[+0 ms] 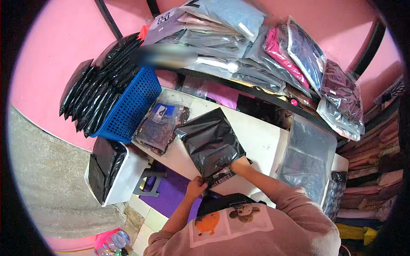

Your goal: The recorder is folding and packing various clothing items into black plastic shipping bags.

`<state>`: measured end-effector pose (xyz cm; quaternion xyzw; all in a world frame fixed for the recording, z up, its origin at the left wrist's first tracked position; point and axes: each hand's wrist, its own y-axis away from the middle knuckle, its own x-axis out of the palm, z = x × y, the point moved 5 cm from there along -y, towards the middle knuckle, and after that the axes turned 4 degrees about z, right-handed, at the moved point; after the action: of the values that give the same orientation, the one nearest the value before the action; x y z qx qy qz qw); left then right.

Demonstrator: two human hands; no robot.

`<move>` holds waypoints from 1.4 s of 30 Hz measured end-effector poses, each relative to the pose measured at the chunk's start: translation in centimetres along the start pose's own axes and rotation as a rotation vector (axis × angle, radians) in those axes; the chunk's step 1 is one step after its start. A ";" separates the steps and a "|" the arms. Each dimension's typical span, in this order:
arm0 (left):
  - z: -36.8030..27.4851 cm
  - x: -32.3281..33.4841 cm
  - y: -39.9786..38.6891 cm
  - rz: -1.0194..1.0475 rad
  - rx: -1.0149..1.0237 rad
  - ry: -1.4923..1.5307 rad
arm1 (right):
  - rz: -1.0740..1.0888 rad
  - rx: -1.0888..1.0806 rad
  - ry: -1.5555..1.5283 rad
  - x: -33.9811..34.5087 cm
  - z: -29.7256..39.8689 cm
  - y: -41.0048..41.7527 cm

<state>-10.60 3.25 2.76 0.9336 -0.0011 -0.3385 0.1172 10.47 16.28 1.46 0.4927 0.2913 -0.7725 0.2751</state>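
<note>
A glossy black plastic bag (213,139) lies at a slant over the white table, its lower end towards me. My left hand (196,188) pinches the bag's near corner between thumb and fingers. The fingers of my right hand (239,164) are inside the bag's near opening, hidden by the plastic. A patterned dark item (223,178) shows at that opening; how much of it lies in the bag cannot be seen. To the left of the bag, a clear-wrapped packet of folded dark fabric (161,124) with a blue part and a tag lies flat.
Black packages (96,92) fill a blue perforated basket (136,105) at the left. Below it, a white bin (123,179) holds black plastic. Clear-bagged garments (217,41) crowd the dark-edged shelf behind. Clear plastic sleeves (304,160) lie at the right, near stacked fabrics (371,188).
</note>
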 end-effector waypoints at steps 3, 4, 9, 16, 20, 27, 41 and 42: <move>1.1 0.3 -0.2 0.015 -0.035 -0.015 | 0.199 0.048 0.035 -0.3 -0.1 4.5; 1.2 0.4 -0.2 0.023 -0.038 -0.012 | 0.054 0.110 0.026 -1.4 -0.4 5.7; 2.0 0.4 -1.5 -0.058 0.169 -0.134 | -0.496 0.598 -0.152 -5.1 -3.7 6.2; -1.6 -4.5 -3.2 -0.005 0.082 0.047 | -0.076 0.612 -0.948 -6.0 -6.8 4.0; -6.3 -9.5 -3.6 0.034 -0.035 0.596 | -0.034 0.572 -1.095 -15.0 -4.6 3.9; -16.3 -16.2 -6.8 0.037 0.095 1.038 | -0.442 0.340 -1.516 -26.0 -2.1 2.4; -11.5 -13.2 -7.6 0.229 0.107 -0.047 | -0.198 0.321 -1.260 -22.6 -1.7 12.5; -10.7 -10.4 -6.7 0.354 0.213 -0.228 | -0.027 0.452 -1.223 -17.3 -3.1 15.1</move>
<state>-12.40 12.91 15.84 0.8817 -0.2140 -0.4139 0.0745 29.38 10.66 13.59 0.0060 -0.0813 -0.9591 0.2710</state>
